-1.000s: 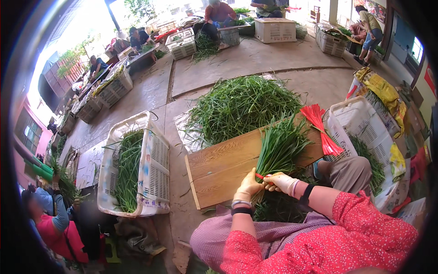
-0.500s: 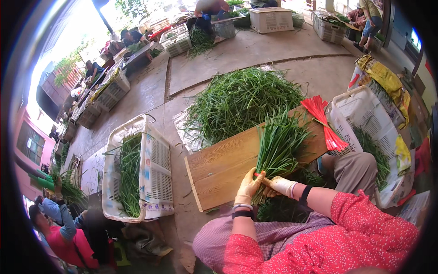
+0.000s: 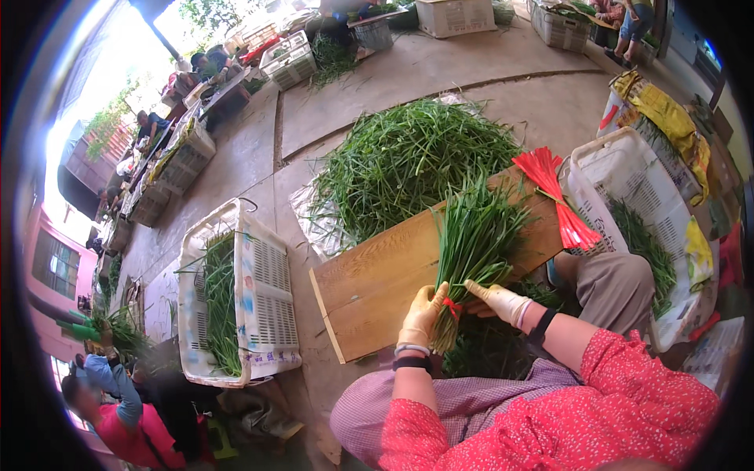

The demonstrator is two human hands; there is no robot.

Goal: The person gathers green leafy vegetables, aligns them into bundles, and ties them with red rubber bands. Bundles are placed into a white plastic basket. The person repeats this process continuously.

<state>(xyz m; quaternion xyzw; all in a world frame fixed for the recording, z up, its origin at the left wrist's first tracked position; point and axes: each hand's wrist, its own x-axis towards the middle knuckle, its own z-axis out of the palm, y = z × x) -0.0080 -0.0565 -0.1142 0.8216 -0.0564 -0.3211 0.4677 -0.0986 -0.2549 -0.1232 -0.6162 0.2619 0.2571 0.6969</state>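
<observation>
From the head view, I see the left hand [image 3: 422,318] closed round the lower end of a green bundle [image 3: 477,239], beside its red tie [image 3: 452,306]; the top spreads over a wooden board [image 3: 377,279]. The right hand [image 3: 495,304] touches the other side, its grip unclear. A slack tie might let stalks slip. Purple writing marks the white crate [image 3: 271,314] at left, only partly legible.

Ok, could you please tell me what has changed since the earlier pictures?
The right hand has come off the red tie and opened slightly to the right, beside the green bundle. The tie now shows plainly around the stems. The left hand still grips the bundle. The heap of greens, wooden board and red strips stayed put.
</observation>
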